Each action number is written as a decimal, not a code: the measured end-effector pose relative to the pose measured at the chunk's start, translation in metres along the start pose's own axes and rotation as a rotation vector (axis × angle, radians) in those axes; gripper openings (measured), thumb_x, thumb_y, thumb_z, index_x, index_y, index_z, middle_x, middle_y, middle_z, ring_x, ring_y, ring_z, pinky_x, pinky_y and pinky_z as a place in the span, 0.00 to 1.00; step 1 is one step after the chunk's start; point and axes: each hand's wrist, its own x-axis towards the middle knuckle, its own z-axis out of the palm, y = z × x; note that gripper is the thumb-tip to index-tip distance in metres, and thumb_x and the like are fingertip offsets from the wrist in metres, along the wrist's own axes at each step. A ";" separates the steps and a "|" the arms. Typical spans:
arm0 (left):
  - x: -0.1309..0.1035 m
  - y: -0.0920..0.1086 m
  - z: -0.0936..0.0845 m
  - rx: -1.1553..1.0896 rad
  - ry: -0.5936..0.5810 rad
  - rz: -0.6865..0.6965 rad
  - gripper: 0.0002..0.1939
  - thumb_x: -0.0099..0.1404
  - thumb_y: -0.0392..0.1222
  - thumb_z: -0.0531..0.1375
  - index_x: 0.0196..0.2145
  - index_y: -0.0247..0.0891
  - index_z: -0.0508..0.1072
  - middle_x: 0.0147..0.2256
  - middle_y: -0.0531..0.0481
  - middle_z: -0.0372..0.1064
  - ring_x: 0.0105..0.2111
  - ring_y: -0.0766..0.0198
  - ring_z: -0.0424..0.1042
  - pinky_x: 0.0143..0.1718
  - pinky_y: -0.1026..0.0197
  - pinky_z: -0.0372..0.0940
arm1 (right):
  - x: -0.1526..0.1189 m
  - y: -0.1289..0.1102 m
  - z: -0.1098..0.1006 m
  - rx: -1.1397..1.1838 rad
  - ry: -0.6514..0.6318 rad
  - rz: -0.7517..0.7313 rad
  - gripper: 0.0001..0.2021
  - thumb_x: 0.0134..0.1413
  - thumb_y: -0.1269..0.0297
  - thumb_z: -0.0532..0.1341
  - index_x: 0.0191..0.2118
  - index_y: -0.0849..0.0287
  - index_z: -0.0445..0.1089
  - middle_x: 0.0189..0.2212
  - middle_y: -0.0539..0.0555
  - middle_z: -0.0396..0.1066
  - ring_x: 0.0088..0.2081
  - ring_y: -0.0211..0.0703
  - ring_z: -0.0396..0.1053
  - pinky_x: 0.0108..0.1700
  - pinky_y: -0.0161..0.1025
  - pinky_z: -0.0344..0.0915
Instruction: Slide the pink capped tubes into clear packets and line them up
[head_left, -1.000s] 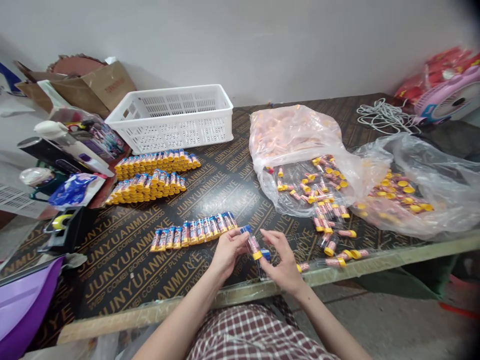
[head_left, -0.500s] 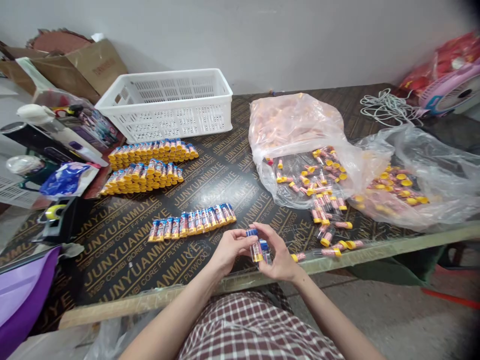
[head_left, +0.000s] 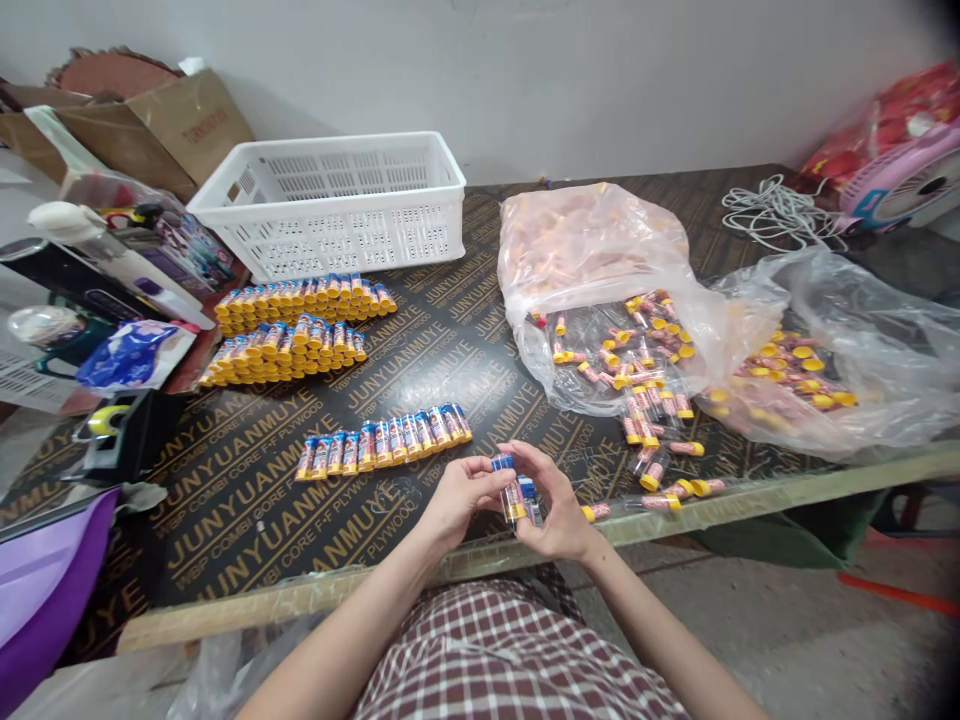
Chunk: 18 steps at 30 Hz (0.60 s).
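Left hand [head_left: 452,507] and right hand [head_left: 559,520], fingers nearly closed, hold a small clear plastic tube with blue and yellow ends [head_left: 513,497] over the black plywood counter [head_left: 247,535]; uneven pressure could make it slip.

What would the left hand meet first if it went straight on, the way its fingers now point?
Beyond the tube in its grip, the left hand would probably meet the right hand first; the gap between them is hard to judge.

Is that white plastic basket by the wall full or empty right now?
Mostly empty, it seems: the white basket shows bare slatted inner walls, though its near side hides the floor, so I cannot tell about that.
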 end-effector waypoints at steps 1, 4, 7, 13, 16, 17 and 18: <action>0.000 0.000 0.000 -0.003 0.002 0.001 0.20 0.42 0.45 0.72 0.29 0.29 0.73 0.25 0.49 0.71 0.24 0.68 0.69 0.28 0.65 0.64 | 0.000 0.000 0.000 0.000 0.001 0.000 0.43 0.35 0.79 0.55 0.62 0.53 0.47 0.58 0.58 0.58 0.57 0.52 0.61 0.58 0.50 0.61; 0.000 -0.001 -0.002 -0.003 0.003 -0.003 0.20 0.43 0.45 0.72 0.29 0.29 0.73 0.25 0.49 0.71 0.23 0.68 0.69 0.27 0.65 0.64 | -0.001 0.001 0.000 -0.006 0.008 -0.003 0.43 0.34 0.79 0.55 0.62 0.54 0.48 0.58 0.58 0.58 0.57 0.52 0.61 0.58 0.50 0.61; 0.000 -0.004 -0.002 0.005 -0.001 -0.006 0.18 0.44 0.44 0.71 0.29 0.29 0.73 0.24 0.50 0.71 0.23 0.69 0.69 0.27 0.66 0.64 | 0.000 -0.002 0.003 -0.030 0.005 -0.016 0.42 0.34 0.78 0.56 0.62 0.53 0.48 0.58 0.58 0.58 0.57 0.51 0.61 0.58 0.49 0.61; -0.003 0.010 -0.016 0.066 0.111 0.043 0.18 0.44 0.46 0.71 0.27 0.32 0.72 0.23 0.52 0.70 0.22 0.69 0.68 0.25 0.67 0.64 | 0.010 -0.005 -0.018 -0.143 -0.067 0.029 0.43 0.42 0.67 0.63 0.64 0.54 0.43 0.62 0.59 0.50 0.58 0.52 0.58 0.59 0.50 0.58; -0.009 0.037 -0.054 0.224 0.329 0.224 0.19 0.41 0.48 0.71 0.25 0.33 0.71 0.21 0.53 0.69 0.21 0.68 0.68 0.24 0.66 0.63 | 0.001 0.018 -0.069 -0.469 0.279 0.175 0.33 0.48 0.56 0.62 0.60 0.55 0.53 0.55 0.60 0.60 0.54 0.54 0.62 0.55 0.54 0.60; -0.012 0.047 -0.072 0.302 0.434 0.294 0.19 0.40 0.49 0.70 0.25 0.34 0.71 0.20 0.53 0.69 0.20 0.68 0.67 0.24 0.66 0.62 | -0.004 0.033 -0.090 -0.618 0.414 0.219 0.30 0.48 0.52 0.62 0.57 0.56 0.59 0.50 0.61 0.64 0.52 0.56 0.63 0.54 0.56 0.59; -0.015 0.057 -0.090 0.390 0.550 0.356 0.20 0.40 0.50 0.70 0.26 0.34 0.71 0.20 0.54 0.69 0.20 0.68 0.67 0.24 0.66 0.62 | -0.010 0.050 -0.112 -0.752 0.500 0.256 0.29 0.46 0.48 0.62 0.53 0.58 0.64 0.47 0.63 0.66 0.52 0.60 0.62 0.53 0.57 0.58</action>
